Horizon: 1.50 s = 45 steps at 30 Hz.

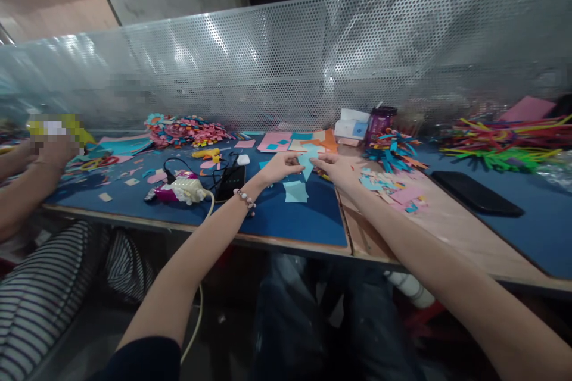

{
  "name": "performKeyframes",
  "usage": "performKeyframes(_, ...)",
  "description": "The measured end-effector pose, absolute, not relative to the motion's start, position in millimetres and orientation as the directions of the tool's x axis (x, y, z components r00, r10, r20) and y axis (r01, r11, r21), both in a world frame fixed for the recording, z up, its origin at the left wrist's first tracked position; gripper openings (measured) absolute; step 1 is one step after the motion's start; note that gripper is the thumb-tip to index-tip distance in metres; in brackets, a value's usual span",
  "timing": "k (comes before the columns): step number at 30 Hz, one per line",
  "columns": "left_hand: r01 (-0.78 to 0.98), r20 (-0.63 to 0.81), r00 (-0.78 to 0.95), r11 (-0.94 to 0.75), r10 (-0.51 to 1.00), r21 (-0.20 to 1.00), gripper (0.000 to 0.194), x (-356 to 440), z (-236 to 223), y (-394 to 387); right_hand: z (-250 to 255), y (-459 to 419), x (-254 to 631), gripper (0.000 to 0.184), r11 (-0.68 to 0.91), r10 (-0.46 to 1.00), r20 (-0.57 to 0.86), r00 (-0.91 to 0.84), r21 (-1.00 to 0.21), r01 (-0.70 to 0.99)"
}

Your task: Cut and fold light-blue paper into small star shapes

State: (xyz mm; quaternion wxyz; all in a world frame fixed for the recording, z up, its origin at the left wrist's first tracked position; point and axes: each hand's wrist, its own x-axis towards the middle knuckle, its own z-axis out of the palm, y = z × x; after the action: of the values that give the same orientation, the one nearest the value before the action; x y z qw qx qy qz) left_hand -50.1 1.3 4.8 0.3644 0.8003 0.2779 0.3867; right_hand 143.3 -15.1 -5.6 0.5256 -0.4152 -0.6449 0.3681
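Note:
Between my hands, just above the blue tabletop, is a light blue piece of paper (pixel 307 163) that narrows to a point at the bottom. My left hand (pixel 284 167) pinches its left edge. From the other side, the fingers of my right hand (pixel 331 168) close on its right edge. Below it on the table lies a light blue paper square (pixel 295 191), one corner slightly lifted. Behind my hands are pink and orange paper sheets (pixel 272 141) with small blue pieces on them.
A power strip (pixel 183 189) with a cable, a yellow glue gun (pixel 210 154) and a black box (pixel 232 182) stand left. On the right are paper scraps (pixel 393 187), a purple cup (pixel 381 124), a black phone (pixel 476 191) and colourful pipe cleaners (pixel 504 143). A co-worker's hands (pixel 56 137) are far left.

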Motion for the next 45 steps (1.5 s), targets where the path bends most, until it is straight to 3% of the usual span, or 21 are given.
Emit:
performKeyframes(4,0.189,0.424,0.538,-0.594,0.728,0.782,0.039,-51,4,2,-3,-16,144,0.045,0.392,0.919,0.383,-0.094,-0.913,0.112)
performKeyframes(9,0.203,0.43,0.515,-0.593,0.741,0.779,0.044,-53,4,4,-6,-19,140,0.042,0.423,0.896,0.393,-0.209,-0.897,0.126)
performKeyframes(17,0.19,0.361,0.51,-0.512,0.781,0.838,0.036,-48,5,-2,-12,-17,135,0.043,0.403,0.914,0.389,-0.115,-0.9,0.166)
performKeyframes(21,0.17,0.283,0.474,-0.402,0.834,0.9,0.041,-48,5,-5,-12,-18,132,0.042,0.374,0.927,0.368,-0.073,-0.923,0.095)
performKeyframes(31,0.103,0.214,0.555,-0.321,0.804,0.941,0.042,-42,-2,-6,-14,-24,122,0.042,0.386,0.919,0.389,-0.066,-0.921,-0.046)
performKeyframes(45,0.193,0.219,0.476,-0.344,0.852,0.919,0.03,-43,4,-8,-8,-25,127,0.044,0.404,0.911,0.41,0.034,-0.907,0.115)
